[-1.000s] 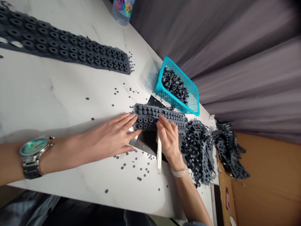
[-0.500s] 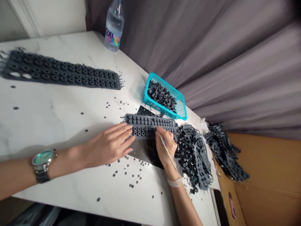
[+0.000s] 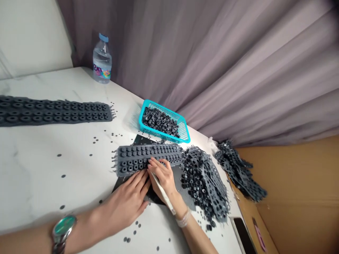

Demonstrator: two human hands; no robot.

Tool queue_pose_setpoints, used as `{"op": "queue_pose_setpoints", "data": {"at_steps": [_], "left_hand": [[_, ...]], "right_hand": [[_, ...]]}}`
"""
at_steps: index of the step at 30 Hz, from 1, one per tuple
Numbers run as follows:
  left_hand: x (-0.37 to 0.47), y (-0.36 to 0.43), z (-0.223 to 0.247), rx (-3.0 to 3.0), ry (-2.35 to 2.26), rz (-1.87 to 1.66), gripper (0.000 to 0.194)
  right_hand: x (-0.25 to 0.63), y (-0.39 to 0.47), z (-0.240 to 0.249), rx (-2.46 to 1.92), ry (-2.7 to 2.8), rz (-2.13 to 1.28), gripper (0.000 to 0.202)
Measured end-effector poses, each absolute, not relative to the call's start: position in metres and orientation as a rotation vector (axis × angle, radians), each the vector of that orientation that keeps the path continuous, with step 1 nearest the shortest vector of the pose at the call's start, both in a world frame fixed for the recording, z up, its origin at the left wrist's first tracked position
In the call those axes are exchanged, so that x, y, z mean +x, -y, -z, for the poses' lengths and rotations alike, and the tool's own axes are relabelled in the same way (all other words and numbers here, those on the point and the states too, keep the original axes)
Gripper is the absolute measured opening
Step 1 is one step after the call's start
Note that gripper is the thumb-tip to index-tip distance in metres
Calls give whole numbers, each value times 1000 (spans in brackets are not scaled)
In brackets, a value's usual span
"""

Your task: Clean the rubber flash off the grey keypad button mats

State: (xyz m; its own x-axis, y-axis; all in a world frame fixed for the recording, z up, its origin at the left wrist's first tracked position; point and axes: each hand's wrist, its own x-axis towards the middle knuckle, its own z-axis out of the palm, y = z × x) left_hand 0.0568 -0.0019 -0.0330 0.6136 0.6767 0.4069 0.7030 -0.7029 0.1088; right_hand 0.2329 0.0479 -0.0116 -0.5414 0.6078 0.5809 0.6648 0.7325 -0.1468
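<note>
A grey moulded rubber sheet with rows of round bushings (image 3: pixel 144 153) lies on a black mat (image 3: pixel 156 195). My left hand (image 3: pixel 129 197) rests with outstretched fingers at the sheet's near edge, wearing a watch. Close beside its fingertips, my right hand (image 3: pixel 164 176) grips a slim white pen-like tool (image 3: pixel 165 194) and holds its end down at the near rows of the sheet. The tool's tip is hidden by the fingers. To the right is a heap of loose black bushings (image 3: pixel 193 180) next to punched-out rubber webbing (image 3: pixel 215 187).
A turquoise basket (image 3: pixel 164 137) of loose black pieces stands behind the sheet. Another rubber sheet (image 3: pixel 55 112) lies at left, a water bottle (image 3: pixel 102 61) at the back. A phone (image 3: pixel 243 234), a pink cutter (image 3: pixel 259 234) and more webbing (image 3: pixel 238 171) are at right. Small black discs are scattered about.
The view has shifted, so everything sits further left and mostly lower. My left hand has moved along the sheet's near edge, right up beside my right hand, which still holds the tool.
</note>
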Motion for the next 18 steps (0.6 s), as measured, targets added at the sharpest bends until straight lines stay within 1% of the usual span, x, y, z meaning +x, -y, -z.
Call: {"op": "queue_pose_setpoints", "data": {"at_steps": [7,15,18], "left_hand": [[50,1,31,-2846,1203,646,53],[48,-1,24,-2914,1201,674,58],[47,-2,21,-2951,1216,674,60]], "right_hand": [[234,-51,12,-955,2439,116,18],[234,-55,-2,-886,2638,211,20],[244,-65,-5,-934,2546,282,21]]}}
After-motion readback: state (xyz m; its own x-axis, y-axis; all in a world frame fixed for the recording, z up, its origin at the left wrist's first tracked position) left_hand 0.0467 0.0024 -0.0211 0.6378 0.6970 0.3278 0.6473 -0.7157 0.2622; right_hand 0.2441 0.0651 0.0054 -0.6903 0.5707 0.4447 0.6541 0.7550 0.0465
